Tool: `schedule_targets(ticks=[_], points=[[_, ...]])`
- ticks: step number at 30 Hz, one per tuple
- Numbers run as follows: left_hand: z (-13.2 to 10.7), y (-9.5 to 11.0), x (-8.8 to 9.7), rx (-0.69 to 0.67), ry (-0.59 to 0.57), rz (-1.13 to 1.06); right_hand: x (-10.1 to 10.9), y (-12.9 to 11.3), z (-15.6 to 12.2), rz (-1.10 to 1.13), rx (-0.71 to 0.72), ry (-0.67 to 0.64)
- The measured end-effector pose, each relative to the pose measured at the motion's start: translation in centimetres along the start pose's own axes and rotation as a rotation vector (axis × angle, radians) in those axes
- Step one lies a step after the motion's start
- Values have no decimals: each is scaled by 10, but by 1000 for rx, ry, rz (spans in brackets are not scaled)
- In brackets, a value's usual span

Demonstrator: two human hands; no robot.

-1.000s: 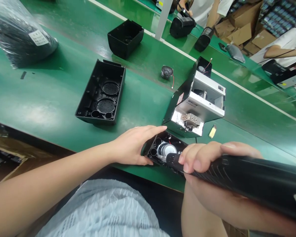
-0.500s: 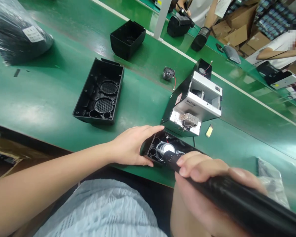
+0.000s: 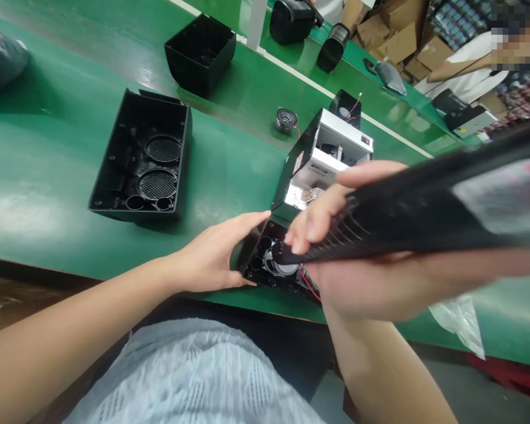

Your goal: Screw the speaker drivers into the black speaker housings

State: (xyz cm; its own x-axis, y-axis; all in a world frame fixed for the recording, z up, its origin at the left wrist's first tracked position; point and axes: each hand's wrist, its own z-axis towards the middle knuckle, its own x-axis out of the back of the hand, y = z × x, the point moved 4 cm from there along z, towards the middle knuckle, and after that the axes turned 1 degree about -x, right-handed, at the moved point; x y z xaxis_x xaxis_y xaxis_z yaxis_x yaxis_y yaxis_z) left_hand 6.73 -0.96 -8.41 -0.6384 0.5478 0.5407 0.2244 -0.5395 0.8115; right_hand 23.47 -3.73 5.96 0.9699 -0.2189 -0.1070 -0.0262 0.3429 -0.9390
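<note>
My left hand (image 3: 207, 256) grips the left end of a black speaker housing (image 3: 253, 271), thumb at the near edge and fingers at the far edge. Inside the housing sits a round speaker driver (image 3: 286, 270), and a red wire (image 3: 310, 286) runs beside it. My right hand (image 3: 366, 285) is wrapped round a thick black electric screwdriver (image 3: 406, 206). The tool's front end points down at the driver's rim; its tip is hidden. Part of the housing's right side is covered by my right hand.
Behind the housing stands a silver and black screw feeder (image 3: 331, 162), partly covered. A loose speaker driver (image 3: 287, 119) lies farther back. To the left are an open speaker housing (image 3: 145, 153) and another black housing (image 3: 201, 56). A plastic bag (image 3: 461, 321) lies right; co-workers' arms (image 3: 459, 65) show behind.
My right hand has swung the screwdriver's rear end up and away from me, so it now covers part of the screw feeder. My left hand stays on the housing. The whole view has shifted.
</note>
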Motion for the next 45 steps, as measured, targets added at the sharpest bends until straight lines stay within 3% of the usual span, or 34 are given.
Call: schedule_targets(ticks=[3,8,11,18,22,32,45], points=[[3,2,1,21,-7,-32,-12,11,5,23,-98,-96],[5,8,1,12,2,-55,-13,15,8,81,-132,-61],[6,9,2,7,11,-49,-14,18,10,69,-175,-113],[6,9,1,-31,21,-36,-14,35,11,74,-184,-123],[5,10,2,-61,41,-26,-18,49,10,128,-97,-169],[3,7,3,-110,56,-14,-28,17,13,62,-150,-183],[3,10,3,-112,87,-5,-23,48,13,115,-70,-199]])
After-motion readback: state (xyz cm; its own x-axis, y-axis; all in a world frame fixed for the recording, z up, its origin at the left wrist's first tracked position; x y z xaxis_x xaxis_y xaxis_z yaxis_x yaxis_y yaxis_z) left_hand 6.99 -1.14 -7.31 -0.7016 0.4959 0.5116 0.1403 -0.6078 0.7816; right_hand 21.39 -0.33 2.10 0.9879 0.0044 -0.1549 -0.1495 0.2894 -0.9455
